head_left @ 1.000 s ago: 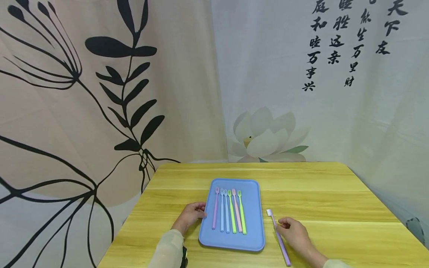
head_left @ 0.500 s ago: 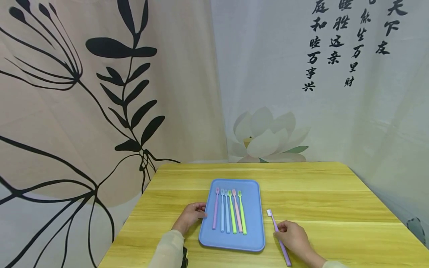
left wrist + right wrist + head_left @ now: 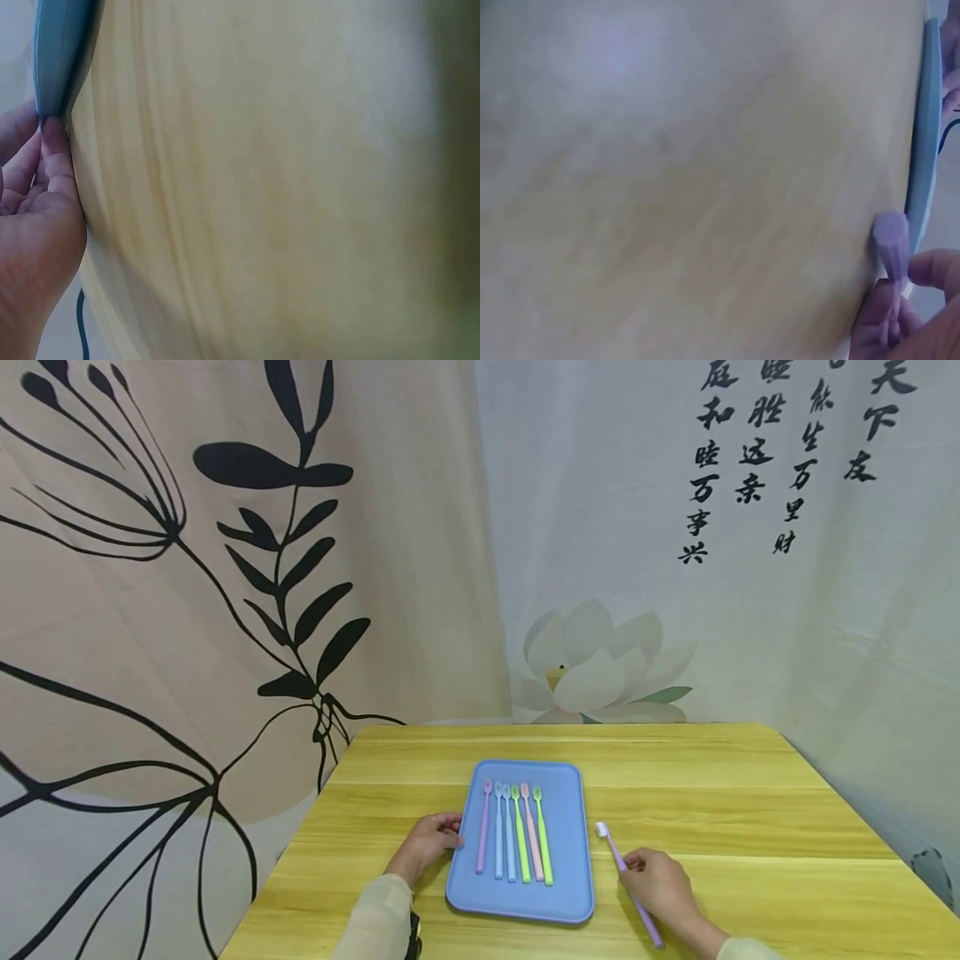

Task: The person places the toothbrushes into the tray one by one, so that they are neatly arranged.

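A blue tray [image 3: 572,868] lies on the wooden table, bearing a row of toothbrushes: a purple one [image 3: 482,835] at the left, two blue ones, a green one [image 3: 521,839], a pink one [image 3: 532,839] and another green one [image 3: 543,843]. My left hand [image 3: 427,845] pinches the tray's left rim; the left wrist view has thumb and fingers at the tray edge [image 3: 60,60]. Right of the tray, my right hand [image 3: 662,887] pinches a purple toothbrush [image 3: 615,852] by its handle, white bristles pointing away. Its handle end [image 3: 891,238] faces the right wrist camera.
The wooden table [image 3: 735,810] extends to both sides and behind the tray. A printed curtain [image 3: 420,568] with plant drawings and dark characters hangs close behind its far edge. A dark cord [image 3: 82,326] shows beyond the table in the left wrist view.
My right fingers have come onto the purple toothbrush's handle and now pinch it. The toothbrush has turned a little, its handle end swinging right. My left hand and the tray have stayed put.
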The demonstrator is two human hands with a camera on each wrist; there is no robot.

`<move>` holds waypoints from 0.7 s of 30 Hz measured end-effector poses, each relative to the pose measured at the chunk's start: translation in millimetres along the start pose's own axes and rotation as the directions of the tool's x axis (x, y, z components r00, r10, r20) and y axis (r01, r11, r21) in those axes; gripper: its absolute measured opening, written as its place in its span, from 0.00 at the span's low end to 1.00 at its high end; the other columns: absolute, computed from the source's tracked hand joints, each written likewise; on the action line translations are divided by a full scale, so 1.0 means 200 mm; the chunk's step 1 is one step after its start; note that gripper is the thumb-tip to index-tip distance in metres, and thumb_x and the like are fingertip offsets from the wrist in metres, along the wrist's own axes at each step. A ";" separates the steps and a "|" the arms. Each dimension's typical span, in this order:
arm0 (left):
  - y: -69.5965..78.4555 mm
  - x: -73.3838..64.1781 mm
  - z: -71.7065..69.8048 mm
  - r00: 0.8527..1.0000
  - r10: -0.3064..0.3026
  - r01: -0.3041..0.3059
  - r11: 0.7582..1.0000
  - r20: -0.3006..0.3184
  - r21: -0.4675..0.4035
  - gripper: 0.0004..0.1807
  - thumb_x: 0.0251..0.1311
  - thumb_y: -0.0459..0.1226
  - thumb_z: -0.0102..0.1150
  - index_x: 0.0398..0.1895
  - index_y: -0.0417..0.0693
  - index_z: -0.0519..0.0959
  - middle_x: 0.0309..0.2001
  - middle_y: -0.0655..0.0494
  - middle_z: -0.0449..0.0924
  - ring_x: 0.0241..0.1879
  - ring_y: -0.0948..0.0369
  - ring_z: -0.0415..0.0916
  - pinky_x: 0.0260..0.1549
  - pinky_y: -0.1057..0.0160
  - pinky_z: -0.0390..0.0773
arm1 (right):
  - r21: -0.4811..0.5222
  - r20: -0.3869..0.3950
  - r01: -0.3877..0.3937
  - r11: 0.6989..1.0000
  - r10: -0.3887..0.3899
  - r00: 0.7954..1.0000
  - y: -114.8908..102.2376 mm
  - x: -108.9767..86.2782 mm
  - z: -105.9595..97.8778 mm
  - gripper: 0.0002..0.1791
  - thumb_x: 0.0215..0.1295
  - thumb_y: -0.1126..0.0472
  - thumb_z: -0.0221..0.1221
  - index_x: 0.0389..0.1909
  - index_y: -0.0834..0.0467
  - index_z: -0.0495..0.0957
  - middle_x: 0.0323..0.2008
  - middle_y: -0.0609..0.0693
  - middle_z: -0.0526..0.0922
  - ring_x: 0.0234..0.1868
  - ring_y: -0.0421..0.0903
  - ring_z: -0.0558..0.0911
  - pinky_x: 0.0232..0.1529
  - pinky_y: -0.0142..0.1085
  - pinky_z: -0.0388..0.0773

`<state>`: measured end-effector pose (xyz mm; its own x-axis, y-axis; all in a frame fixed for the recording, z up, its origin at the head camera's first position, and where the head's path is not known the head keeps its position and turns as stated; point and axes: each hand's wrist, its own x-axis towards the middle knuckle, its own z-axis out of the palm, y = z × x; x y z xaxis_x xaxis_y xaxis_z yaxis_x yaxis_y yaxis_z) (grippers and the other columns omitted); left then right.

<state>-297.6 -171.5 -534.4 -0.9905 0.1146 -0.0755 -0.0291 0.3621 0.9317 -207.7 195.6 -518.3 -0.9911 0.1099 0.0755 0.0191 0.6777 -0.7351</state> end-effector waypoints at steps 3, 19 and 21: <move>0.00 0.00 0.00 1.000 0.006 -0.006 1.000 0.000 0.002 0.24 0.54 0.24 0.64 0.57 0.29 0.76 0.42 0.48 0.78 0.40 0.58 0.73 0.45 0.59 0.76 | 0.009 -0.005 -0.007 1.000 0.007 1.000 -0.01 0.01 -0.01 0.12 0.56 0.66 0.63 0.41 0.67 0.84 0.27 0.48 0.81 0.25 0.43 0.76 0.25 0.36 0.74; 0.00 0.00 0.00 1.000 0.018 -0.018 1.000 0.002 -0.004 0.25 0.54 0.23 0.64 0.58 0.28 0.76 0.43 0.47 0.78 0.40 0.58 0.73 0.44 0.59 0.77 | 0.245 0.000 -0.055 0.968 0.057 0.998 -0.15 0.15 0.00 0.19 0.60 0.66 0.61 0.52 0.70 0.79 0.34 0.56 0.81 0.30 0.46 0.79 0.27 0.37 0.80; 0.00 0.00 0.00 1.000 0.017 -0.017 1.000 0.004 -0.004 0.25 0.53 0.23 0.64 0.58 0.28 0.75 0.43 0.47 0.78 0.40 0.58 0.73 0.44 0.59 0.77 | 0.294 -0.001 -0.065 0.954 0.068 0.998 -0.17 0.16 0.01 0.20 0.60 0.67 0.61 0.52 0.71 0.78 0.35 0.57 0.81 0.29 0.46 0.79 0.28 0.38 0.81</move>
<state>-296.9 -171.3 -533.7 -0.9903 0.1244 -0.0613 -0.0131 0.3565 0.9342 -241.3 174.3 -492.9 -0.9874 0.1561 0.0259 0.0436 0.4256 -0.9039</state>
